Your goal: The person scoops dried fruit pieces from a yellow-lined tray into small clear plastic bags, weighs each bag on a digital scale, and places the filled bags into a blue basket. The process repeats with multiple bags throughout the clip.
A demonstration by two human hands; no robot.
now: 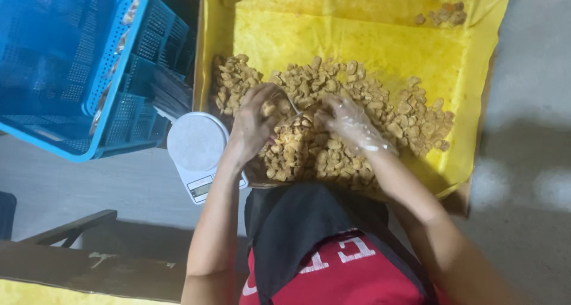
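Nearest us hang a red shirt (339,275) and black apron (303,222). Beyond, at left, a white kitchen scale (196,147) stands beside a tilted blue plastic crate (71,67). Our left hand (253,126) and gloved right hand (351,123) rest on a heap of golden fried snack pieces (333,126), fingers curled into the pile, with something thin and clear between them; what each holds we cannot tell. The heap lies on yellow lining (357,37) inside a cardboard box (461,201), a few pieces (443,13) scattered far right.
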